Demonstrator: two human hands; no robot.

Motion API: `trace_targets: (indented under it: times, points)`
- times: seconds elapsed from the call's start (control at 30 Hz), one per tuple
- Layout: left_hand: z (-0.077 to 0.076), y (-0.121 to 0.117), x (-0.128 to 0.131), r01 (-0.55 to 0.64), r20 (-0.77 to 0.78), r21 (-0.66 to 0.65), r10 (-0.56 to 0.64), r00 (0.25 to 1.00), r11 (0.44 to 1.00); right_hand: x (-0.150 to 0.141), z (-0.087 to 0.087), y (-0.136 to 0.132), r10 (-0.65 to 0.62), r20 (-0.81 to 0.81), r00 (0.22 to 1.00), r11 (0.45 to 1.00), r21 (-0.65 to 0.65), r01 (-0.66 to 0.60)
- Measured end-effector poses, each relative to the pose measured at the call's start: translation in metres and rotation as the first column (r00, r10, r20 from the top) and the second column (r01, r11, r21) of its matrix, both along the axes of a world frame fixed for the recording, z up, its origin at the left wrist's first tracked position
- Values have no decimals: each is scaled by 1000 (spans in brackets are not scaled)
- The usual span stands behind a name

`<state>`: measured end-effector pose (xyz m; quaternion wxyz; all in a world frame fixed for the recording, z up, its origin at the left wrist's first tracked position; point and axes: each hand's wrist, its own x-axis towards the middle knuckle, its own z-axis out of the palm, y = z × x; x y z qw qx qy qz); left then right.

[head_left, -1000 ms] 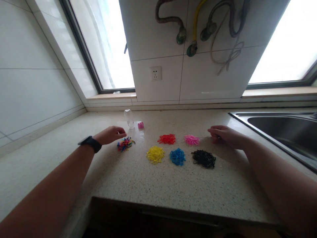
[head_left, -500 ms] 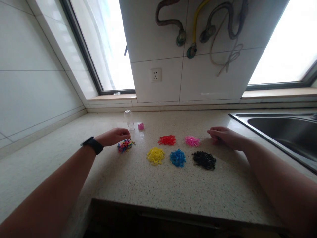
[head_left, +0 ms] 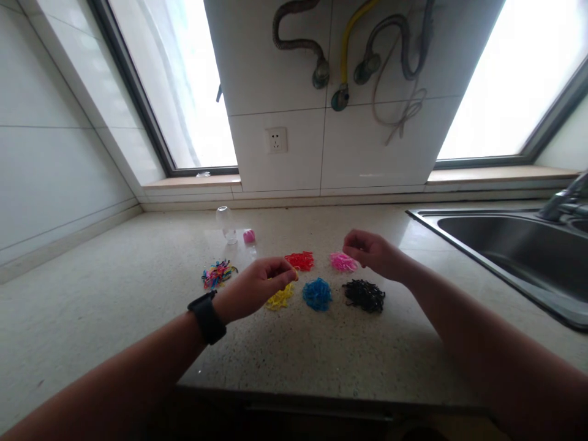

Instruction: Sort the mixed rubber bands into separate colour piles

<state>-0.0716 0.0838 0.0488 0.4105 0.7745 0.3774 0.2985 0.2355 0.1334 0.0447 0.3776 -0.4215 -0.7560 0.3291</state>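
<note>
My left hand [head_left: 266, 283], with a black watch [head_left: 207, 316] on its wrist, is closed in a pinch on a small yellow rubber band [head_left: 295, 274]. It hovers over the yellow pile of bands [head_left: 280, 298] and partly covers it. Just at the pink pile [head_left: 342, 262] is my right hand [head_left: 369, 251], its fingers pinched together; what they hold, if anything, is too small to make out. Between and around the hands lie a red pile [head_left: 301, 261], a blue pile [head_left: 316, 294] and a black pile [head_left: 364, 296]. A mixed-colour pile [head_left: 218, 274] sits to the left.
Behind the mixed pile stands a clear upturned bottle [head_left: 226, 226] beside a pink cap [head_left: 248, 236]. A steel sink [head_left: 500, 245] with a tap [head_left: 567, 199] is set into the speckled counter [head_left: 275, 361] at the right. The tiled wall carries a socket [head_left: 276, 140] and hoses.
My left hand has moved right from the mixed pile to above the yellow pile, carrying a yellow rubber band. My right hand has moved left to the pink pile. The view has shifted slightly right.
</note>
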Motion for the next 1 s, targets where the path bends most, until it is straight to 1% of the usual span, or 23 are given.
trace_targets:
  times: [0.13,0.23,0.37,0.57,0.67,0.77,0.87,1.0]
  points:
    - [-6,-11,11,10,-20,12,-9,1000,1000,-33,5,-25,171,77,982,982,73,-176]
    - [-5,-15,14,37,-54,48,-34,998,998,-48,8,-38,238,174,956,959,116,-260]
    - [-5,-18,16,57,-86,87,-50,995,995,-54,8,-43,271,261,927,937,150,-316]
    - [-6,-18,16,65,-140,100,-51,989,993,-57,6,-46,316,252,915,927,124,-354]
    - [-6,-18,15,72,-163,118,-53,985,990,-59,6,-48,322,236,917,924,134,-359]
    - [-6,-17,12,67,-153,115,-49,987,991,-58,8,-48,296,213,931,930,158,-332]
    - [-5,-14,9,47,-78,50,-43,996,998,-52,11,-44,238,170,956,949,168,-266]
    - [-2,-11,6,11,81,-55,-6,997,998,-36,13,-33,125,89,988,975,175,-139]
